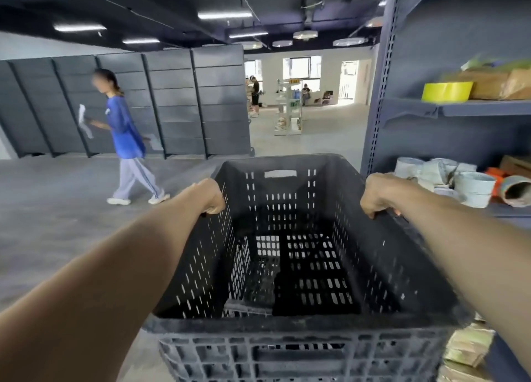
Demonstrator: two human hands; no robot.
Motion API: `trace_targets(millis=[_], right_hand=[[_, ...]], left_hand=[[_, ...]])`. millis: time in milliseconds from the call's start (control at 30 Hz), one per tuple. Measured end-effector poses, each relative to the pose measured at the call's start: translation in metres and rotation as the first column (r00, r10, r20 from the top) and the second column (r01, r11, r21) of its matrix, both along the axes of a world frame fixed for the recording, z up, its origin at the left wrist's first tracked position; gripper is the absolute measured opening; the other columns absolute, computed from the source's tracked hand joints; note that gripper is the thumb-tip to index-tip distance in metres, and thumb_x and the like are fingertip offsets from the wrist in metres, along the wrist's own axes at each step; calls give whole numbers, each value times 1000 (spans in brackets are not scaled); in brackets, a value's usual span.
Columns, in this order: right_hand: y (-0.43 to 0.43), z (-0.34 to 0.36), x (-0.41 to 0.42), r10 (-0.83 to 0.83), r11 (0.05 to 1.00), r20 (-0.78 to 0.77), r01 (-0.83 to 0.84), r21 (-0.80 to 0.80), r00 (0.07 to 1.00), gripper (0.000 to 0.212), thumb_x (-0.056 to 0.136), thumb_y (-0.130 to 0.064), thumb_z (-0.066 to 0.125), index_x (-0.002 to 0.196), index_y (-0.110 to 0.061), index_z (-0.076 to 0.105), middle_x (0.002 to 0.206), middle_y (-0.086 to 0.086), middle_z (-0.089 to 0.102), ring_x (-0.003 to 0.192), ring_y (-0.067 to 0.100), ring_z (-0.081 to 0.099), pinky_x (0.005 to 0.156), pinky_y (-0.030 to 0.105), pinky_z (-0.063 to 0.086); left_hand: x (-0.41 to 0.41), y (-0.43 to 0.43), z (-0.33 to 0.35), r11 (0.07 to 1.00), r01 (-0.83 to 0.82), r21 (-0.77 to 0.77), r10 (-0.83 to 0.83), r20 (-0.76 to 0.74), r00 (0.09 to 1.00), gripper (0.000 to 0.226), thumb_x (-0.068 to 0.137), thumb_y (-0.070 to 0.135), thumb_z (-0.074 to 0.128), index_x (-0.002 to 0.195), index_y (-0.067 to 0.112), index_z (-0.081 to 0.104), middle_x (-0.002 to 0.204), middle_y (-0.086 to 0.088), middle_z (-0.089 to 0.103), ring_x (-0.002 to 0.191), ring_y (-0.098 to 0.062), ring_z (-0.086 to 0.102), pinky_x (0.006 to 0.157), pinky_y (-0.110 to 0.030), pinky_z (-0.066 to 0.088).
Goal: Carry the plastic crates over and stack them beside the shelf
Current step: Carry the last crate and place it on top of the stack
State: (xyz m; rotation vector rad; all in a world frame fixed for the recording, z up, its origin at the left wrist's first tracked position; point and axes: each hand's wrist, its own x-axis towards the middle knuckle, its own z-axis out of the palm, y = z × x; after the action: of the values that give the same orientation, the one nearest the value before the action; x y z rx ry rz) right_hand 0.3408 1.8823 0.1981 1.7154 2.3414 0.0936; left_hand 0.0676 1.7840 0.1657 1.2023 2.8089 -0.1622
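Both hands are gripping the crate (287, 266) by its side rims: left hand (211, 196) is curling over the left rim, right hand (377, 194) over the right. Crate is sitting in front of the person, just beside the shelf (402, 122) at right.

Both hands grip the side rims of a black slotted plastic crate (287, 255), left hand (211, 196) and right hand (379, 193) curled over opposite edges. A grey shelf (416, 128) stands just to the right, and a person in blue (123, 128) walks across the floor behind.
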Motion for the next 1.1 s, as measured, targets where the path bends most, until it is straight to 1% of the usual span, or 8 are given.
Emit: trace_targets(millis=[200,367,433,567,700,900,1000,1100], right_hand=[[37,-14,-35,-45,999,-101,46,2,994,15,81,-12,69,72,-5,59,59,9,51,51,19,49,46,23,40],[66,-19,-59,-40,999,-117,38,-21,992,11,80,-11,70,84,-3,64,77,11,60,64,25,57,56,27,46],[77,-20,-66,-33,999,-121,30,-30,992,21,81,-12,70,99,-3,64,89,12,59,69,26,58,58,28,47],[94,-18,-82,-45,998,-78,41,-56,996,22,87,-15,65,105,-2,66,89,10,55,52,18,46,45,25,38],[114,-27,-100,-62,996,-129,53,-75,990,30,88,-14,65,113,1,65,95,11,57,77,24,57,58,27,45],[137,-44,-125,-181,983,-183,170,-75,966,29,81,-9,68,107,2,64,69,10,53,76,28,58,65,29,47],[148,-50,-131,-210,978,-200,205,-50,957,17,78,-6,67,93,-1,60,65,11,50,76,29,57,65,29,47],[152,-52,-137,-226,974,-212,220,-55,951,17,77,-7,69,91,-2,60,72,13,55,78,30,59,67,31,48]], left_hand=[[-44,45,-8,1000,1,-4,-1,22,1000,46,93,2,41,138,-1,44,133,-18,52,113,-29,58,95,-32,49],[-68,74,-19,999,13,39,-13,13,1000,36,89,8,44,120,-6,56,100,-14,57,86,-28,56,77,-31,50],[-78,87,-21,999,21,26,-21,6,1000,38,88,10,44,121,-4,57,103,-14,59,85,-28,57,76,-31,50],[-93,108,-24,999,17,50,-19,26,999,35,89,9,44,119,-4,56,111,-16,60,89,-30,58,79,-32,50],[-114,129,-32,999,23,44,-26,55,998,33,88,6,45,116,-8,56,102,-16,58,88,-28,57,75,-31,49],[-139,156,-42,990,85,108,-95,93,991,28,86,-1,44,110,-8,56,113,-20,59,94,-30,60,77,-32,52],[-147,166,-44,982,128,136,-142,98,985,11,87,-3,42,85,-8,52,93,-17,54,82,-27,57,66,-31,49],[-153,172,-48,974,156,162,-176,117,977,18,87,-5,39,70,-2,43,81,-13,48,69,-22,50,60,-29,45]])
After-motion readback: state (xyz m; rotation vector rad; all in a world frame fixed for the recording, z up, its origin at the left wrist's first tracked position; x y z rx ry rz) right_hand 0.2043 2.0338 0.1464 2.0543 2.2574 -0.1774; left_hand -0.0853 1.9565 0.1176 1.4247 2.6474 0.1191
